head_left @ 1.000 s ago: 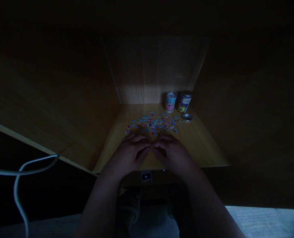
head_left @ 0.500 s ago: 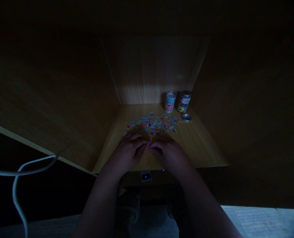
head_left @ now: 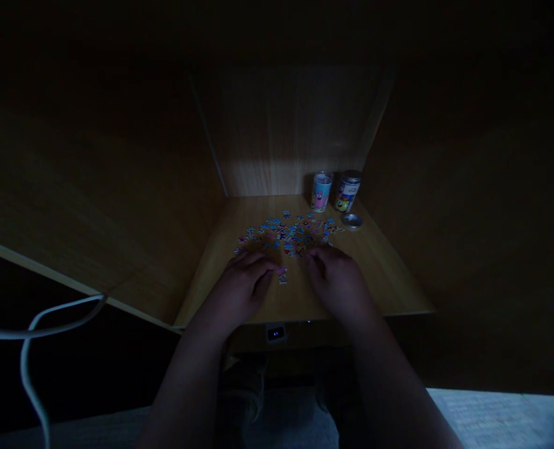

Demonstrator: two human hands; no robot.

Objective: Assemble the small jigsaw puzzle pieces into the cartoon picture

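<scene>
In the dim head view, a small joined bit of jigsaw puzzle (head_left: 282,279) lies on the wooden surface between my hands. My left hand (head_left: 246,280) has its thumb and finger pinched at the upper left edge of that bit. To the right, my right hand (head_left: 335,277) is closed with its fingertips down at the near edge of the loose jigsaw pieces (head_left: 291,232). Whatever the right fingertips pinch is too small and dark to make out. The loose pieces, mostly blue, pink and yellow, lie scattered just beyond both hands.
A clear-topped printed can (head_left: 320,193) and a second printed can (head_left: 346,192) stand at the back right. A round metal lid (head_left: 352,221) lies before them. Wooden panels (head_left: 277,131) enclose the surface. A white cable (head_left: 34,368) hangs at left.
My right hand has left the joined puzzle bit and moved right and slightly forward to the loose pieces' edge. The bit now shows more fully; my left hand has stayed by it.
</scene>
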